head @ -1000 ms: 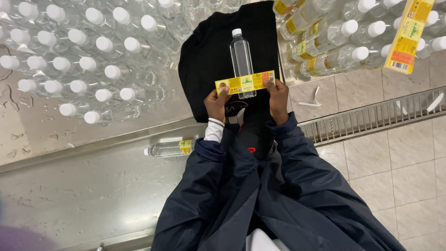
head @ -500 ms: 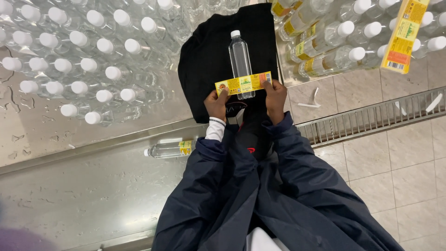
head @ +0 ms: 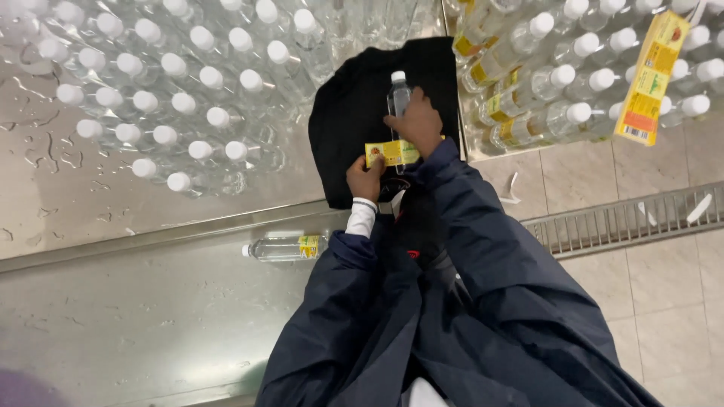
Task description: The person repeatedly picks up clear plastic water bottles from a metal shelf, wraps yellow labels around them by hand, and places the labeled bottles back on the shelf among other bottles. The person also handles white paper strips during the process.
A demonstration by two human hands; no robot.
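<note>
Change: my right hand (head: 419, 120) left the label's (head: 391, 153) end, fingers now closed over the bottle (head: 397, 98) | left hand (head: 365, 178) still pinches label | bottle lies on black cloth (head: 351, 113), label across its lower body | wrapping underway.

This looks like a small bottling or labelling workshop. A wet stainless-steel counter (head: 113, 332) carries dozens of unlabelled clear water bottles (head: 173, 98) with white caps at the far left, and bottles already wearing yellow labels (head: 543, 98) stand grouped at the far right. A strip of yellow labels (head: 650, 79) hangs on the right, above a tiled floor (head: 664, 301) crossed by a metal drain grate (head: 633, 218).
</note>
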